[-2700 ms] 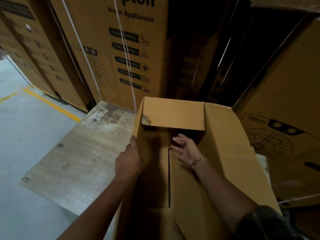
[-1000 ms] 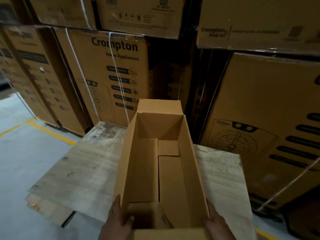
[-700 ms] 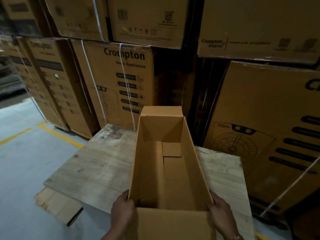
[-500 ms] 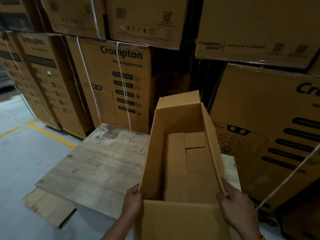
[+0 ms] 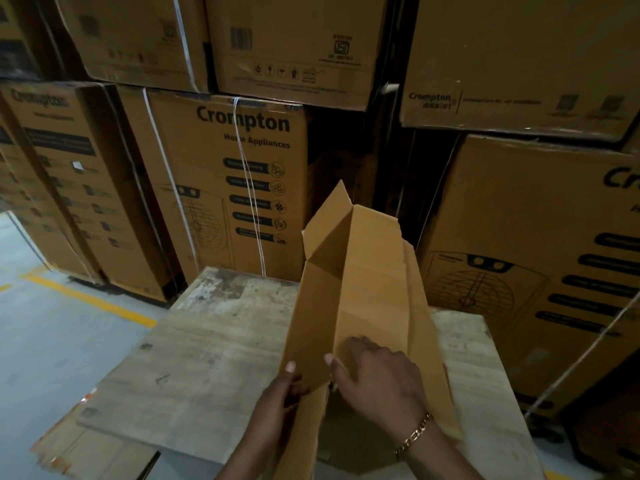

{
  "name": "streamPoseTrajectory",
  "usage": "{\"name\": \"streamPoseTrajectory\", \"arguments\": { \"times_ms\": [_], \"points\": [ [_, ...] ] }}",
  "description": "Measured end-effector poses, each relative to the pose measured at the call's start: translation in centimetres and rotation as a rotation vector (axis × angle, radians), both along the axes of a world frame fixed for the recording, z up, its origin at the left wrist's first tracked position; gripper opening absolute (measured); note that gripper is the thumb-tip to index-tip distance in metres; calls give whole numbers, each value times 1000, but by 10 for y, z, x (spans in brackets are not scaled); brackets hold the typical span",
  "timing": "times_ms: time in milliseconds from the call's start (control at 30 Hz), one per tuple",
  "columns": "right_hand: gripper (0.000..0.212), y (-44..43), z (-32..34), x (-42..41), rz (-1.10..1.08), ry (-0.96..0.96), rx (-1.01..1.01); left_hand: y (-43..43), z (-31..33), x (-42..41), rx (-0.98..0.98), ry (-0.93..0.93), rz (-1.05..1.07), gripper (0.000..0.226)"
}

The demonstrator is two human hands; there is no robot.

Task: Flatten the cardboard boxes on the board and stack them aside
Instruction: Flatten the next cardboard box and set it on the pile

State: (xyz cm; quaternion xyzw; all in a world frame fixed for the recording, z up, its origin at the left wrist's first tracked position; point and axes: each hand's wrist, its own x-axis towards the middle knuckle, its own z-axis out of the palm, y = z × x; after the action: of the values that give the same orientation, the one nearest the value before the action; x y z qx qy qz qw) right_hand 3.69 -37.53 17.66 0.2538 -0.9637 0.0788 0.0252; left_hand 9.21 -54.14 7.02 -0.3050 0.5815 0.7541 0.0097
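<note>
A long plain cardboard box [image 5: 367,282] lies lengthwise over the wooden board [image 5: 207,358], squeezed into a narrow, nearly flat shape with its far end flaps sticking up. My left hand [image 5: 280,400] grips the box's left wall near its close end, thumb on the edge. My right hand [image 5: 377,379] presses down on the right panel beside it, fingers spread over the cardboard; a gold bracelet is on that wrist.
Tall stacks of printed appliance cartons [image 5: 228,181] stand behind and to the right [image 5: 533,258] of the board. Flattened cardboard [image 5: 79,448] lies on the grey floor under the board's near left corner. A yellow floor line [image 5: 90,301] runs at left.
The box was open and rectangular with a hand on each side wall. Now its walls have collapsed sideways toward flat, and my right hand has moved from the right wall onto the panel.
</note>
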Motion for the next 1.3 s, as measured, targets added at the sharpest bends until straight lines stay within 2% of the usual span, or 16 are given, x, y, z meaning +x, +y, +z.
{"name": "streamPoseTrajectory", "arguments": {
  "times_ms": [133,233,300,400,467,533,600,633,733,833,867,933,967,1067,1133,1300],
  "points": [
    [57,-23,-5,-1,50,-4,-134,-13,34,-7,-191,174,-229,44],
    [50,-2,-21,-12,-183,-55,-388,-28,44,-12,-228,186,-283,53],
    [78,26,-37,-21,-404,-146,-444,-40,47,-16,-169,161,-268,55],
    [126,45,-58,-15,-672,-790,-850,-52,42,-22,-123,81,-172,40],
    [150,45,-82,-7,-683,-998,-1098,-49,37,-24,-215,53,-79,36],
    [147,46,-99,4,-680,-1007,-1270,-40,36,-25,-329,63,-5,41],
    [111,52,-106,11,-731,-954,-1411,-29,42,-26,-406,101,31,44],
    [106,54,-101,13,-744,-953,-1464,-25,48,-27,-419,131,30,44],
    [141,64,-73,18,-767,-891,-1568,-15,67,-31,-406,270,-39,38],
    [147,58,-34,30,-750,-747,-1461,-18,76,-31,-242,368,-58,30],
    [138,53,-21,33,-686,-663,-1394,-23,73,-30,-177,360,-52,29],
    [89,40,0,42,-513,-514,-1259,-35,59,-29,-39,284,-18,32],
    [78,31,4,44,-445,-471,-1155,-42,47,-28,51,228,3,37],
    [99,8,-6,36,-289,-389,-631,-58,4,-16,377,11,119,53],
    [102,-7,-27,26,-200,-353,-336,-62,-22,-7,447,-97,181,59],
    [94,-53,-63,28,60,-354,-47,-72,-44,19,406,-287,339,64]
  ]
}}
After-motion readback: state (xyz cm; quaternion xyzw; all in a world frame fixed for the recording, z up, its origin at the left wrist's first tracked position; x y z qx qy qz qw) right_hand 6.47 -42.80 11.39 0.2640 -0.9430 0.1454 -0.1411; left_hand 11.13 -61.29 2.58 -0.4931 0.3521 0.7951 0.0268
